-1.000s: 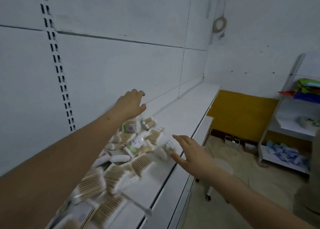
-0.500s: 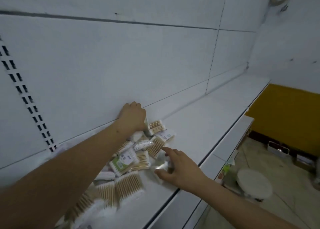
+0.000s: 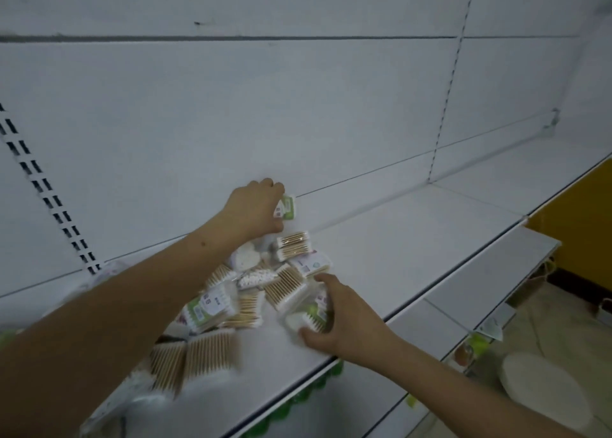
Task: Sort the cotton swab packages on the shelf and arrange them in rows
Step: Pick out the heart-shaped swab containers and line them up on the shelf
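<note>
Hands on two swab packages at shelf.

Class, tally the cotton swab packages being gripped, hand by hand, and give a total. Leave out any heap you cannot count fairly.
Left hand, green-labelled package: 1
Right hand, clear package: 1
Total gripped: 2
The loose pile is too jumbled and blurred to count.

Clear cotton swab packages lie jumbled in a loose heap on the white shelf — wooden sticks showing. One green-labelled package stands upright against the back panel; another lies flat near the front edge.
</note>
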`<state>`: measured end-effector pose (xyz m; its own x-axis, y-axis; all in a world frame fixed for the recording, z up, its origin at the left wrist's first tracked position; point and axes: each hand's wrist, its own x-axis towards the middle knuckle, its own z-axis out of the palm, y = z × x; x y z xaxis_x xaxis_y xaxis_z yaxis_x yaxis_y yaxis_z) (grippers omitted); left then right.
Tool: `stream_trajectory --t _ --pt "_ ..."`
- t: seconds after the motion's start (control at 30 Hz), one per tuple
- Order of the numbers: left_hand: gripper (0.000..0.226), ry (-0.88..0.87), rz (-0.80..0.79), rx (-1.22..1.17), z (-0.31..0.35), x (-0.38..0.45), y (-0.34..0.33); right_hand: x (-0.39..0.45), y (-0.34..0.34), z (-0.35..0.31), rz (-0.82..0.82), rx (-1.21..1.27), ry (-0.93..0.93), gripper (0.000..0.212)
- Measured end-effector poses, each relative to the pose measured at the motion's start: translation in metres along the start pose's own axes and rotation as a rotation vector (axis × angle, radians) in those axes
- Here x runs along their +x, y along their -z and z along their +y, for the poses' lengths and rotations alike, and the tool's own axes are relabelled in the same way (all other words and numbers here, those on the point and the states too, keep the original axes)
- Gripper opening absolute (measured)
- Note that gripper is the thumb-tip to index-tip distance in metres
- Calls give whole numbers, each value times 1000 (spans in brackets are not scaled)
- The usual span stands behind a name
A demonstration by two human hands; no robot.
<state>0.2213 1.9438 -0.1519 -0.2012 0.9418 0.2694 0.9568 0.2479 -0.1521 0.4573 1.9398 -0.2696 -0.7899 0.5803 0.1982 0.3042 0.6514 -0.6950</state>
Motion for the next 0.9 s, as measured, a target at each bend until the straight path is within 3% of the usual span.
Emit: stream_trajectory --t 0.13,0.27,0.6,0.8,0.9 --pt "64 -3 89 -294 26 16 10 -4 42 28 52 103 -18 81" --pt "62 -21 80 -505 63 42 6 -3 85 65 155 132 -54 81" --pt "58 -88 27 -671 168 156 -39 30 179 186 311 294 -119 86" --pt "74 -108 -31 -689 206 241 -76 85 233 249 332 397 -244 81" --pt "80 -101 -42 -728 224 267 -89 107 261 266 263 424 -294 63"
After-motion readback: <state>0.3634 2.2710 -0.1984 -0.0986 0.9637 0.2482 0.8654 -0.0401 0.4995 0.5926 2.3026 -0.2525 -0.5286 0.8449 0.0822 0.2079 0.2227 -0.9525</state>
